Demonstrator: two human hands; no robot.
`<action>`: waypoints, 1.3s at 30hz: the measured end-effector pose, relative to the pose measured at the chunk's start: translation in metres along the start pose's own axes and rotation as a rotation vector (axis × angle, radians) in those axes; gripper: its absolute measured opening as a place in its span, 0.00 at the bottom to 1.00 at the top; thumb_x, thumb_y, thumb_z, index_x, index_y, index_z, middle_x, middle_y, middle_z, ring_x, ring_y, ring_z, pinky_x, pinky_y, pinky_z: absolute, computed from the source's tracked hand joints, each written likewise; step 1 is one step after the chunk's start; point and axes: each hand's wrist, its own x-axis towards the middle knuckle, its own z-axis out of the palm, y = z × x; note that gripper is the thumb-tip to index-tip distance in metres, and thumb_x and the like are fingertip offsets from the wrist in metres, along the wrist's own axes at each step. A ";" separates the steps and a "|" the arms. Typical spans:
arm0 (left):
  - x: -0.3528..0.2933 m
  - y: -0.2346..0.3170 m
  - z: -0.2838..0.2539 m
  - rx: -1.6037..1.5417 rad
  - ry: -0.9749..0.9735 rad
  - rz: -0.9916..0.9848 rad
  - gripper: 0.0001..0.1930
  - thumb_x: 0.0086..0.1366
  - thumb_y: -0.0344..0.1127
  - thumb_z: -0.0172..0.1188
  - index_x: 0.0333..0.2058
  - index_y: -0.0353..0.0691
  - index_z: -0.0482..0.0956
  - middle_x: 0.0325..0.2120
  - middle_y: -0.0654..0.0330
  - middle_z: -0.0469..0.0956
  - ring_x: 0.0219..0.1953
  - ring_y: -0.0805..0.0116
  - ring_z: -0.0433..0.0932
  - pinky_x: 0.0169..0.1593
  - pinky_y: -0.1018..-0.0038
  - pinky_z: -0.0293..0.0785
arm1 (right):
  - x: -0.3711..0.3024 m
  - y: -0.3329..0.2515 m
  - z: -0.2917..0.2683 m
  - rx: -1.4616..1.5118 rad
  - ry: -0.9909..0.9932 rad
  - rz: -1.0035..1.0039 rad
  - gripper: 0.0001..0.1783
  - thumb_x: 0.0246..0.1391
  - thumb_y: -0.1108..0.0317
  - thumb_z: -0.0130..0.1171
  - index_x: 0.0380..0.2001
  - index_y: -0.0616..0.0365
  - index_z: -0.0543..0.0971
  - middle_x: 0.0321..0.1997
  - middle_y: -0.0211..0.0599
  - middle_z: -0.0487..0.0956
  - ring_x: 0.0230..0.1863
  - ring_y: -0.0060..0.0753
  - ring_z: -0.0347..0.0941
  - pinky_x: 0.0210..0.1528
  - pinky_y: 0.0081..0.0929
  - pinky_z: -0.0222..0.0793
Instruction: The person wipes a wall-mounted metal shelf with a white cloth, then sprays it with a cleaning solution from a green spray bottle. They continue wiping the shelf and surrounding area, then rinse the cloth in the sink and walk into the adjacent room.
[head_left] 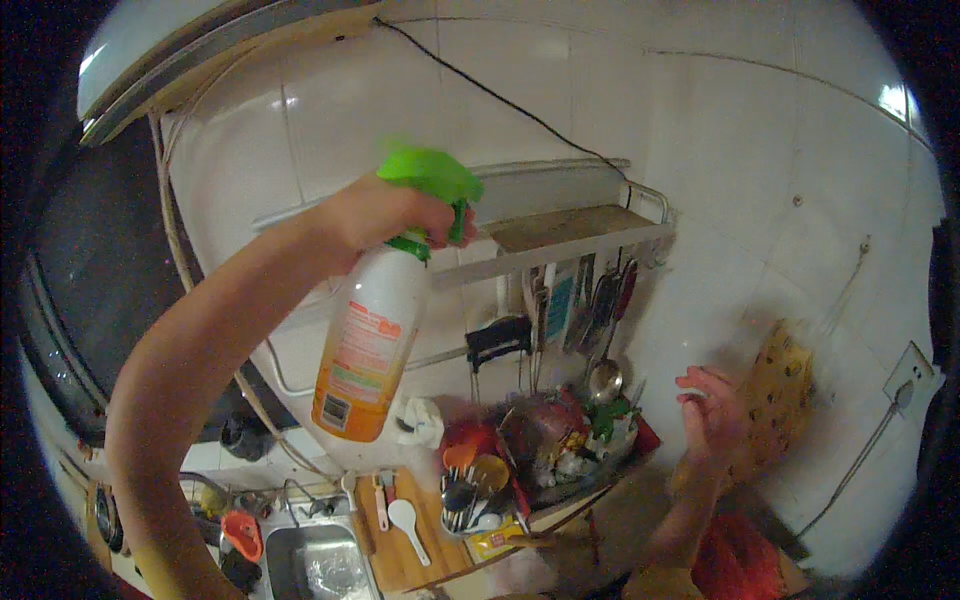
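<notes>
So the left hand (385, 212) is up high, wrapped tight around the neck of a spray bottle (368, 335), with fingers curled over the bright green trigger head (432, 178). The bottle is white up top fading to orange at the bottom with a label on it, and it hangs a bit tilted in the air in front of the white tiled wall (720, 150), nozzle pointing roughly toward the wall shelf (560, 235). The right hand (708, 412) is lower down on the right, open with fingers loosely spread and holding nothing, though there's a small pale thing at the fingertips I honestly can't make out. It hovers just beside a yellowish perforated board (782, 390) leaning on the wall. Under the shelf there's a row of hanging utensils, including a metal ladle (604, 378), and below that a really crammed dish rack (555, 440) full of bowls and odds and ends. Left of the rack sits a utensil holder (468, 497), and next to it a wooden cutting board (400, 550) with a white rice paddle (406, 522) lying on it. The steel sink (315, 565) is at the bottom left, with an orange scoop-like thing (243, 533) near its edge. A black cable (490, 92) runs diagonally across the tiles.
</notes>
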 end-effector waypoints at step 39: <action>0.057 0.003 0.044 -0.048 0.078 -0.026 0.04 0.40 0.29 0.55 0.19 0.39 0.72 0.16 0.59 0.72 0.17 0.70 0.70 0.22 0.73 0.66 | -0.032 -0.009 -0.012 -0.115 0.066 -0.029 0.14 0.45 0.66 0.54 0.36 0.60 0.70 0.40 0.39 0.69 0.38 0.28 0.68 0.36 0.21 0.66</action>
